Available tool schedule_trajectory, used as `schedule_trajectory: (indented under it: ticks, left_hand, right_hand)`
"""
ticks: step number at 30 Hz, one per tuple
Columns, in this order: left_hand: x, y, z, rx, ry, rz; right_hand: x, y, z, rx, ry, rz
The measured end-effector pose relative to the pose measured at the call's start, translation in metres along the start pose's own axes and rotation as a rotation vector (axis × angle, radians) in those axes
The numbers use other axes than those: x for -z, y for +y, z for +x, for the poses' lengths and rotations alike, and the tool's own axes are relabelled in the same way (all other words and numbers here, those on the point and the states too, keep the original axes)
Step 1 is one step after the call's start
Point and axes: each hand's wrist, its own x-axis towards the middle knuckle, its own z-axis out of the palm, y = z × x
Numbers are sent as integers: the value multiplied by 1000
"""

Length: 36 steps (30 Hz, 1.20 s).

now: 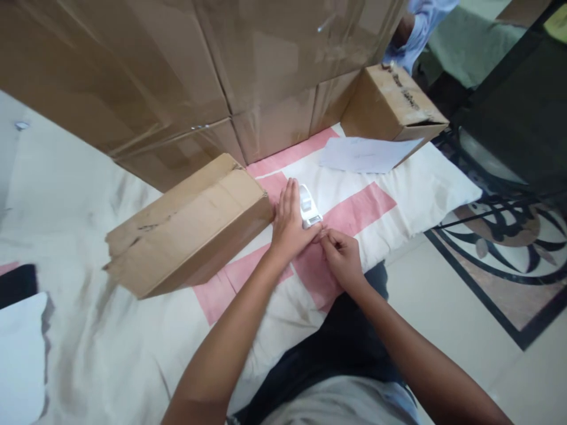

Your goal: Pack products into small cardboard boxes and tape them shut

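Note:
My left hand [290, 221] lies with its fingers stretched out along the left side of a small white device [308, 206]. This device has a rounded pale part and a small grey display at its near end, much like a kitchen scale. The thumb of that hand points right, across the device's near end. My right hand [341, 254] is closed in a pinch close to the left thumb tip. Whatever its fingertips hold, if anything, is too small to make out. Both hands are over a pink and white cloth [354, 212].
A long cardboard box [190, 230] lies left of my hands. Large taped cartons [274, 59] stack up behind. At the back right sits a smaller box [394, 100] with a white paper sheet [367, 154] leaning by it. A person's sleeve [416, 35] shows beyond.

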Motion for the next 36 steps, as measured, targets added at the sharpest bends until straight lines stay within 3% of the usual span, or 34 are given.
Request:
schedule_trajectory:
  ticks: [9, 13, 16, 19, 22, 23, 25, 27, 29, 32, 34, 36]
  left_hand:
    - [-5, 0, -2, -28, 95, 24]
    - [-12, 0, -4, -29, 129, 50]
    - [-9, 14, -3, 17, 121, 45]
    - [29, 43, 1, 56, 29, -19]
    - [112, 68, -5, -34, -78, -212]
    - [144, 71, -11, -99, -64, -311]
    - [203, 65, -25, -210, 187, -327]
    - [246, 45, -39, -115, 476, -155]
    - [268, 19, -49, 67, 558, -22]
    - [271, -2, -55, 399, 343, 85]
    - [265, 5, -57, 549, 157, 197]
    - [260, 24, -59, 568, 48, 316]
  right_hand:
    - [-1, -1, -21, 32, 78, -175]
    - [-2, -5, -48, 122, -40, -191]
    - [-4, -20, -57, 215, -187, -142]
    - [-9, -54, -49, 370, -205, 9]
    - [-24, -96, -31, 507, -173, 195]
    - [-32, -109, -24, 527, -172, 249]
    - [-49, -129, -7, 537, -196, 334]
    - [-66, -142, 11, 531, -256, 384]
    - [-81, -147, 30, 515, -324, 416]
    - [-98, -149, 54, 439, -398, 457]
    - [-104, -149, 64, 366, -430, 478]
    - [-105, -151, 68, 304, -459, 498]
